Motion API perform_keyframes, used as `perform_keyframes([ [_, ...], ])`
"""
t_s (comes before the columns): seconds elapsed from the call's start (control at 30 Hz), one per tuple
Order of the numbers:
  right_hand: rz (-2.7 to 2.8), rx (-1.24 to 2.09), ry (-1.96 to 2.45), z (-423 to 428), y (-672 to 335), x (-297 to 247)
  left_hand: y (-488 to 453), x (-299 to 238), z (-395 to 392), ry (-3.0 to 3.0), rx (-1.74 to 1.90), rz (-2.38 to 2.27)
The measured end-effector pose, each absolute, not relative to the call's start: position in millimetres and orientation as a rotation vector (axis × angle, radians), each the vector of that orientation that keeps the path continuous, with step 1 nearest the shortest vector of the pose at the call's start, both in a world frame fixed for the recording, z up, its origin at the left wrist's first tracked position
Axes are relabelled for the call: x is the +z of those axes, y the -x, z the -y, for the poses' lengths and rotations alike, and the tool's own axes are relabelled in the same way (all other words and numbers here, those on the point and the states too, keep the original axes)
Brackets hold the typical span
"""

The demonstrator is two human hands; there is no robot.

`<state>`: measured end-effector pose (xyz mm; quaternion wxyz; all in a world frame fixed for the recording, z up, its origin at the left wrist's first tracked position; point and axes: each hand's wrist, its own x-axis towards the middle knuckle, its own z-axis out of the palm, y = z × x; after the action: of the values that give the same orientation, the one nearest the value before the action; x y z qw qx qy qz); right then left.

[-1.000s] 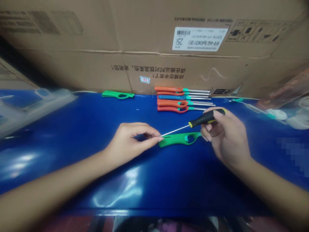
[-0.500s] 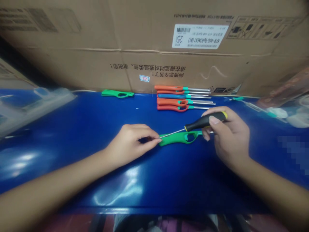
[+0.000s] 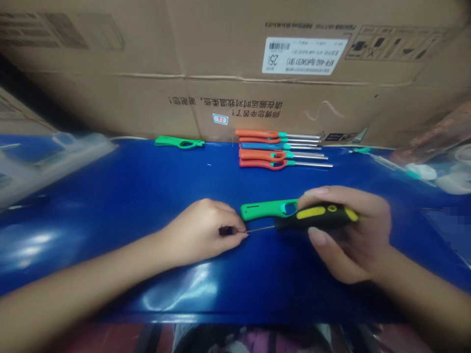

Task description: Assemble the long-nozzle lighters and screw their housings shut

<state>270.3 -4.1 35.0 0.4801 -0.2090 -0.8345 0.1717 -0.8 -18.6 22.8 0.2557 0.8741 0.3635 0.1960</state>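
Note:
My right hand (image 3: pixel 371 230) grips a black and yellow screwdriver (image 3: pixel 324 218) by its handle, its thin shaft pointing left. At the shaft's tip, the thumb and fingertips of my left hand (image 3: pixel 206 233) are pinched together; whatever small thing they hold there is hidden. Just beyond the screwdriver lies a green long-nosed lighter (image 3: pixel 257 210) on the blue table. A slot and a small hole show near its left end, while its right end is covered by my right hand. Neither hand visibly holds the lighter with a closed grip.
Several orange, red and blue long-nosed lighters (image 3: pixel 261 156) lie in a row by the cardboard wall (image 3: pixel 147 54). Left of them sits a green handle shell (image 3: pixel 172 141). A clear plastic bin (image 3: pixel 73 159) stands at left on the blue table (image 3: pixel 128 191); white items (image 3: pixel 456 181) are at right.
The screwdriver has come off the green lighter towards me, its tip staying at my left fingertips. Both hands moved slightly nearer. The lighter stays on the table.

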Motion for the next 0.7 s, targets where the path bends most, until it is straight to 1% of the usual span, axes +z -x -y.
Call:
perform_keyframes([
  [0.2, 2.008, 0.525, 0.442, 5, -261, 36, -5, 22, 22, -2.275, 0.513, -0.975],
  [0.37, 1.896, 0.587, 0.519, 5, -259, 35, -11, 15, 21, -2.25, 0.669, -0.908],
  [0.5, 1.799, 0.595, 0.56, 1, -261, 32, -7, 11, 13, -2.346, 0.806, -1.021],
  [0.7, 1.668, 0.568, 0.676, -2, -257, 32, -8, -3, 6, -2.304, 0.772, -1.07],
])
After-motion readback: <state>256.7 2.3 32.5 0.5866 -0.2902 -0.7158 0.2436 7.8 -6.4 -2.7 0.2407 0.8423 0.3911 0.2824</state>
